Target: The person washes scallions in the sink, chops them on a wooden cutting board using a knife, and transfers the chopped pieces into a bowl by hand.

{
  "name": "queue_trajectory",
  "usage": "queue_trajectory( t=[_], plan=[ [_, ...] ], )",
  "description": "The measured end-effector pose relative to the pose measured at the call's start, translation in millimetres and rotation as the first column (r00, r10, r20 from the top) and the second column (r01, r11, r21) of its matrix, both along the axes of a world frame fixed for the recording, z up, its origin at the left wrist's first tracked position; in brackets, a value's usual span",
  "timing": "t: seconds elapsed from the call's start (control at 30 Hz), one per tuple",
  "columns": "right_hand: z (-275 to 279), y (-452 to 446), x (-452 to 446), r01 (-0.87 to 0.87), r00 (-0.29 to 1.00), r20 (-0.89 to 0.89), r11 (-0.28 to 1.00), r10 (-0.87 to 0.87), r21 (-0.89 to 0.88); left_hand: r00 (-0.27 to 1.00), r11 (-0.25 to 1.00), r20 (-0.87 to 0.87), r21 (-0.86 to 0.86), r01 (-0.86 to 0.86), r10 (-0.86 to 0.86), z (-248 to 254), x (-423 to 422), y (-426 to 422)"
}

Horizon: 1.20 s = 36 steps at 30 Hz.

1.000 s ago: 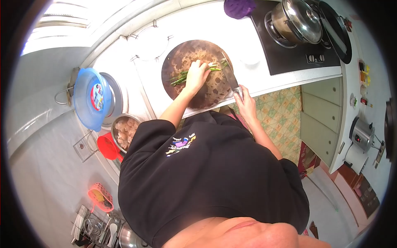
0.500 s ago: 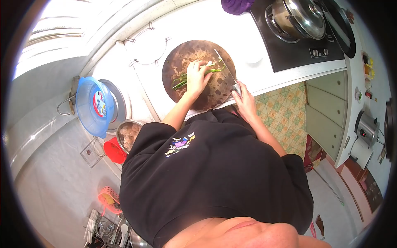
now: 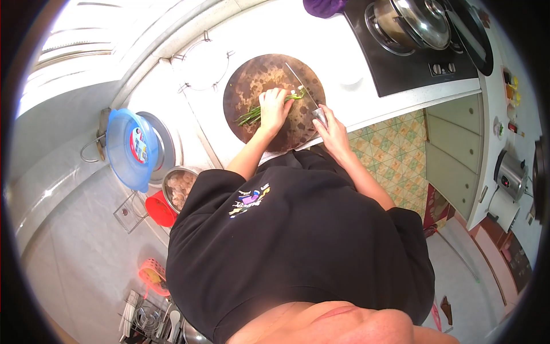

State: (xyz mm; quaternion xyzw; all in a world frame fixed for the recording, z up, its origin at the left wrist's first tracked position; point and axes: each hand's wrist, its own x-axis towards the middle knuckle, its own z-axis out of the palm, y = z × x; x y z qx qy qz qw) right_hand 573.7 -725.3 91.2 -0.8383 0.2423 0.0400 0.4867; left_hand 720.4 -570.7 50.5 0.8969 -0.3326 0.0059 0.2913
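On a round, dark-stained cutting board lies a bunch of scallions, its pale ends pointing right. My left hand presses down on the bunch, fingers curled over it. A knife slants across the right side of the board, its blade just beyond the pale ends. Closed around its metal handle is my right hand, at the board's right edge. Whether the blade touches the scallions I cannot tell.
A wire ring rack stands left of the board. Farther left are a blue plastic basin, a bowl of pale meat pieces and a red container. At upper right, a lidded pot sits on a black stove.
The knife and my right hand have shifted slightly left, bringing the blade nearer the scallions' pale ends. My left hand has drawn the bunch together, and its fingers look more tucked.
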Motion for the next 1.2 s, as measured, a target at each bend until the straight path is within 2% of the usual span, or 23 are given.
queue_trajectory(
  t=[0.03,0.1,0.17,0.3,0.37,0.67,0.8,0.87,0.97,1.2],
  plan=[
    [2,-1,-1,0.01,1.0,-0.001,1.0,-0.01,0.003,1.0,1.0,0.0,0.0,0.004,-0.004,-4,0,0],
    [8,-4,-4,0.024,1.0,-0.002,1.0,-0.024,0.007,0.992,0.994,-0.123,-0.109,-0.006,-0.008,-13,0,2],
    [15,-7,-10,0.016,0.996,-0.09,0.997,-0.009,0.071,0.99,0.99,-0.138,-0.143,-0.009,-0.011,-13,0,2],
    [14,-4,-24,-0.08,0.995,-0.06,0.997,0.08,0.007,0.992,0.979,-0.118,-0.201,0.011,-0.035,-21,-3,0],
    [18,0,-29,-0.138,0.989,-0.069,0.984,0.131,-0.112,0.99,0.984,-0.137,-0.176,-0.01,-0.015,-20,-5,0],
    [27,0,-32,-0.221,0.962,-0.205,0.954,0.179,-0.203,0.98,0.98,-0.198,-0.199,-0.026,-0.014,-26,-3,-2],
    [22,-4,-32,-0.213,0.963,-0.204,0.959,0.175,-0.185,0.981,0.98,-0.193,-0.196,-0.029,-0.01,-21,-2,-4],
    [17,-6,-26,-0.196,0.975,-0.145,0.959,0.168,-0.206,0.981,0.979,-0.195,-0.204,-0.031,-0.01,-22,-1,-5],
    [17,-10,-8,-0.226,0.953,-0.234,0.964,0.191,-0.137,0.979,0.975,-0.203,-0.217,-0.048,0.003,-22,-1,-5],
    [20,-9,-16,-0.212,0.966,-0.178,0.966,0.185,-0.147,0.984,0.977,-0.179,-0.21,-0.042,0.003,-26,0,-5]
  ],
)
